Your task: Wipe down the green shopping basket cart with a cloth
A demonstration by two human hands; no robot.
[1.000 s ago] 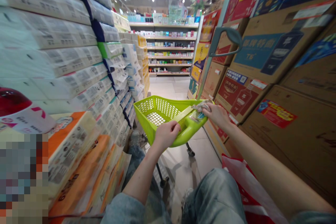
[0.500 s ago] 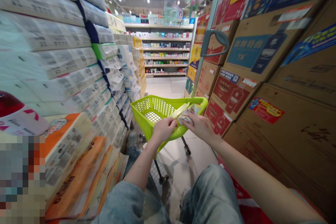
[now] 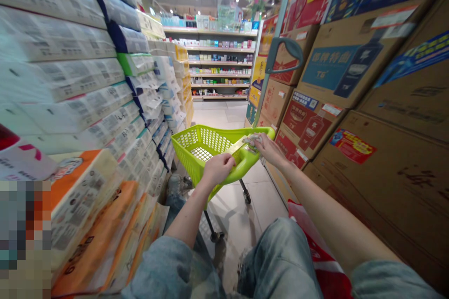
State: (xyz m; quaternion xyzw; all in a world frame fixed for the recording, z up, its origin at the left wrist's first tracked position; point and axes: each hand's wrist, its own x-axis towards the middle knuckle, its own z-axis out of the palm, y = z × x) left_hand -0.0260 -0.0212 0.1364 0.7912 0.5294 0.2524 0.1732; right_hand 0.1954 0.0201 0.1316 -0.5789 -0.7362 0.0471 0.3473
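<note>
A small lime-green plastic shopping cart with a slotted basket stands in front of me on black legs with casters. My left hand is closed on the near left side of its handle, by the lower end of a pale yellow strip that runs slantwise across the handle area. My right hand presses a crumpled, light-coloured cloth against the upper end of that strip, near the far right of the rim. The fingers partly cover the cloth. A tall grey pole with a handle-shaped grip rises behind the cart.
Packs of tissue paper are stacked high on the left, with orange packs nearer me. Cardboard cartons form a wall on the right. Shelves of small goods stand at the aisle's far end. A red bag-like item lies beside my knee.
My right hand has moved with the cloth to the right and slightly up along the cart, uncovering more of the handle. My left hand keeps its hold. The view has shifted a little.
</note>
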